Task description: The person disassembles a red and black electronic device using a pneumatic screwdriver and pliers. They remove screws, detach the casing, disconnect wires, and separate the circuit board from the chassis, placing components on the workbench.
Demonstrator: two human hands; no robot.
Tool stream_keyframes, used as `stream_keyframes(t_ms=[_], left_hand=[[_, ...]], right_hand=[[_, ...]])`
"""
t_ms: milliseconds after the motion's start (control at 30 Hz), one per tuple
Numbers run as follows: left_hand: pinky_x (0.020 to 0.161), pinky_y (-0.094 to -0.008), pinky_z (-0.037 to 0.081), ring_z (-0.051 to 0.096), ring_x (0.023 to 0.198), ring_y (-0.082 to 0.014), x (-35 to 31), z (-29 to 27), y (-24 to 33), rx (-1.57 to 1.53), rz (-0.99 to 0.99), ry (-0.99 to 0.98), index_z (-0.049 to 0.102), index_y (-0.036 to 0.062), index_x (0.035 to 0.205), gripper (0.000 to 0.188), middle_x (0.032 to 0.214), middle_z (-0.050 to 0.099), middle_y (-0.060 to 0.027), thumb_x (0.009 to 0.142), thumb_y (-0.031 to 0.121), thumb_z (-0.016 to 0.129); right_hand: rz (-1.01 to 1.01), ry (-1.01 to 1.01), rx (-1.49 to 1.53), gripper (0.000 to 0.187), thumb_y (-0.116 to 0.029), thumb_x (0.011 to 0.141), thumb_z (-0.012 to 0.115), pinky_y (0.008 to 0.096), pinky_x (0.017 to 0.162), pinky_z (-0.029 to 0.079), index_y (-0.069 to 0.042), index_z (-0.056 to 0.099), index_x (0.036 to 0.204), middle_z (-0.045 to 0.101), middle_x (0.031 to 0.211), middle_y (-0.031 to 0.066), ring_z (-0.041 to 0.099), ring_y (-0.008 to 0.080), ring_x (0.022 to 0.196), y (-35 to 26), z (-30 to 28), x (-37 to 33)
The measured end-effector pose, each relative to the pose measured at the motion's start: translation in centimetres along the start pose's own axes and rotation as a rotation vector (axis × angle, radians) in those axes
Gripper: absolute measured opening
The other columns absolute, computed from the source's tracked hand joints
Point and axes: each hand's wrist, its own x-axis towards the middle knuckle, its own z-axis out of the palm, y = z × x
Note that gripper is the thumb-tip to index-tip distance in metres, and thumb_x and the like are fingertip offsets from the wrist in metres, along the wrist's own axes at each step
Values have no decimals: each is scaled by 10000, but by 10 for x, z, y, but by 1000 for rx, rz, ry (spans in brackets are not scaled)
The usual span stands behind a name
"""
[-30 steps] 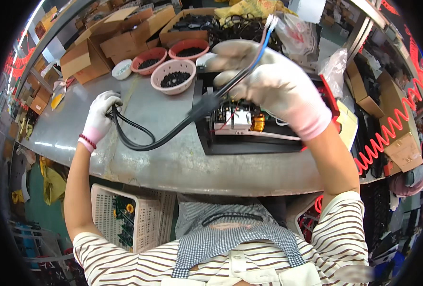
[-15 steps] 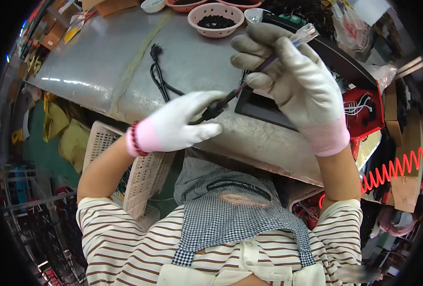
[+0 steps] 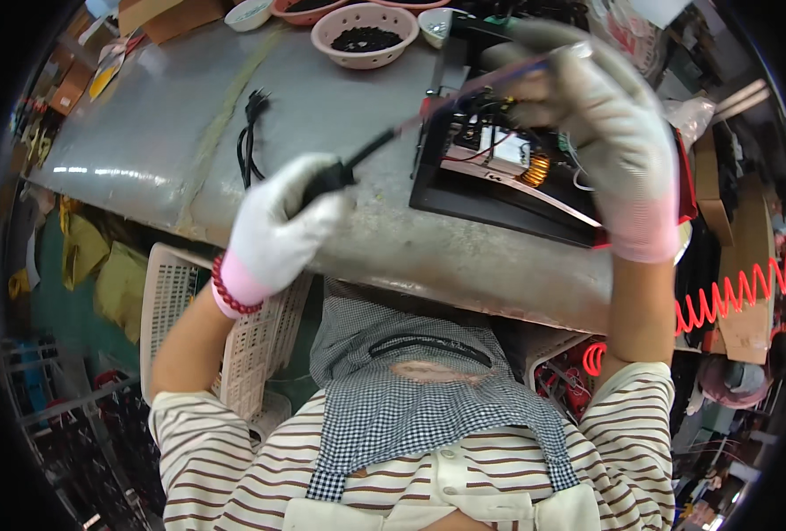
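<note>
A grey metal desk (image 3: 145,124), crossed by a yellowish streak (image 3: 219,126), catches white glints (image 3: 70,170) of light near its left end. Green floor (image 3: 48,283) shows to the left, with a rack (image 3: 57,411) toward the lower corner. A pale post (image 3: 743,99) slants at the upper right.

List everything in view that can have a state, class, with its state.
Left hand: closed around the cable
Right hand: at the wires, blurred, grip unclear
Wires: raised off the table
Plug: on the table, unplugged
Case: open
Pink bowl: holding black pieces
Red hose: coiled
</note>
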Motion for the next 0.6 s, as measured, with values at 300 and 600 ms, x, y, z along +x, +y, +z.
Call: stream_keyframes(t_ms=[300,600], left_hand=[[710,-378,543,687,827,-325,46,-5,39,715,647,134,667,71,1134,307,952,694,-150,867,189,758],[710,-299,528,674,786,-231,66,-16,39,723,830,170,695,37,1159,366,939,686,-108,806,15,790]], right_hand=[[-837,-163,-1232,353,-23,860,735,359,857,550,-6,688,1210,708,1134,148,694,278,1005,-10,12,-4],[-439,-145,-935,204,-84,965,688,266,739,519,25,699,1137,678,919,80,623,127,776,17,5,-2]])
